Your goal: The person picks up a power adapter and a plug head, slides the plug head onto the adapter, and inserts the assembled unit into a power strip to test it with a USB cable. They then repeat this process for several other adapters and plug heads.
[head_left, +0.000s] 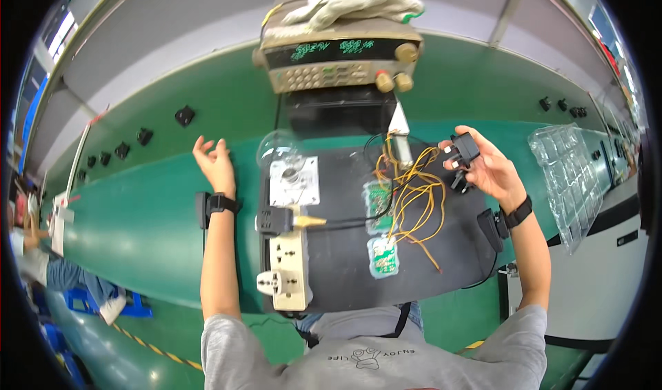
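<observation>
My right hand [495,168] holds a black plug adapter [466,148] between thumb and fingers, its pale pins pointing left. Just below the fingers is a second black plug [460,182]; I cannot tell whether it is held too. Empty, with its fingers apart and slightly curled, my left hand [218,166] hovers over the green bench to the left of the board. Nearest the right hand are loose yellow wires [429,190], running to two small green circuit boards. The upper circuit board [380,207] is partly hidden by wires; the lower circuit board [383,257] shows plainly.
A black board [345,273] carries a cream socket strip [295,293], with a black adapter [276,220] and a white plug [268,282]. Behind stands a bench power supply [341,55] topped by a white glove [355,5]. A clear blister tray [569,183] lies right; several black plugs lie farther off.
</observation>
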Demonstrator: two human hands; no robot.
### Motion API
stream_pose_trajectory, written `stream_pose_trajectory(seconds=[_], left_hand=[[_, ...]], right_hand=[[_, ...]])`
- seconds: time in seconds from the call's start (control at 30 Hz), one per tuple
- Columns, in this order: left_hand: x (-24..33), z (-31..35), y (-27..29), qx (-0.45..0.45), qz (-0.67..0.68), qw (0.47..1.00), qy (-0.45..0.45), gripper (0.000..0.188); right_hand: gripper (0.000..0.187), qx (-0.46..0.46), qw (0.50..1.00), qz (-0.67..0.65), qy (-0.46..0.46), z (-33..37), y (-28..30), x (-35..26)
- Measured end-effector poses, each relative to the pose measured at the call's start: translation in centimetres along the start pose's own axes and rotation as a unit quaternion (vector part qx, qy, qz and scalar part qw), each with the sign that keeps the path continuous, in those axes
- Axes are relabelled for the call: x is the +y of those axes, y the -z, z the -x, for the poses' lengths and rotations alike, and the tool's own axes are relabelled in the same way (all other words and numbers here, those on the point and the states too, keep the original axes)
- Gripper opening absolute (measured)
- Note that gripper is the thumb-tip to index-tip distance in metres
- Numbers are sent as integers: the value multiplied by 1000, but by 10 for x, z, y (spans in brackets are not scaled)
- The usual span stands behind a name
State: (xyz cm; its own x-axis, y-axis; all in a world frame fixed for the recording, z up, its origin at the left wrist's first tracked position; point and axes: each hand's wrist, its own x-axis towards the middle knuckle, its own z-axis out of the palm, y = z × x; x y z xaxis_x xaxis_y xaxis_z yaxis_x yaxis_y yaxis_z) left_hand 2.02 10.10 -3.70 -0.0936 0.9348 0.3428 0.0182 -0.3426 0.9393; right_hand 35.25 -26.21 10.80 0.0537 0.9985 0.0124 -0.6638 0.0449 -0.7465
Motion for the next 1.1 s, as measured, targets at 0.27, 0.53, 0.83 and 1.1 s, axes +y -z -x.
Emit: stream_pose_trajectory(seconds=[0.27, 0.53, 0.83, 1.1], left_hand=[[35, 59, 34, -77, -150, 984, -65, 44], [56, 66, 33, -69, -128, 989, -15, 39], [77, 74, 28, -150, -40, 988, 5, 25], [95, 68, 38, -320, 191, 928, 16, 22]], right_hand=[[48, 13, 923, 336, -189, -14, -106, 73], [56, -156, 711, 686, -18, -41, -173, 162], [64, -170, 496, 849, 66, -45, -210, 183], [62, -181, 533, 826, 35, -44, -215, 189]])
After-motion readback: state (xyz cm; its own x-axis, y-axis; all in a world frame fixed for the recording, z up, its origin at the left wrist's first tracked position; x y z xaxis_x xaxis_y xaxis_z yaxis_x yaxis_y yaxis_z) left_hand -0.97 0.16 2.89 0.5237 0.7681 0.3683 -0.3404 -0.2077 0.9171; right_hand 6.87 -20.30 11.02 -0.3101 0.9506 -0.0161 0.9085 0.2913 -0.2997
